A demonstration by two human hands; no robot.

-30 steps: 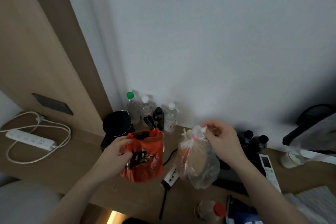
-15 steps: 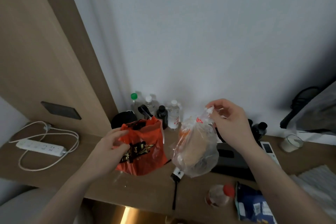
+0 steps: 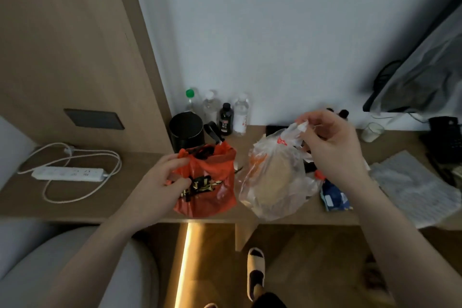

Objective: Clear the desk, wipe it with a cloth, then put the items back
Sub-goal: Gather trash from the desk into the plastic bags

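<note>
Lifting two soft bags off the desk [image 3: 75,204], one in each hand.

Nearest us, our left hand [image 3: 162,182] is closed on the upper side of the orange bag [image 3: 212,182], which hangs at the front edge; thin, crinkly plastic, probably light, best gathered at its mouth. Our right hand [image 3: 332,150] pinches the knotted top of the clear bag [image 3: 272,182], something round and tan sagging inside, so we judge the knot the safest hold. Further back, a black kettle [image 3: 186,130] and bottles [image 3: 226,117] wait by the wall.
</note>
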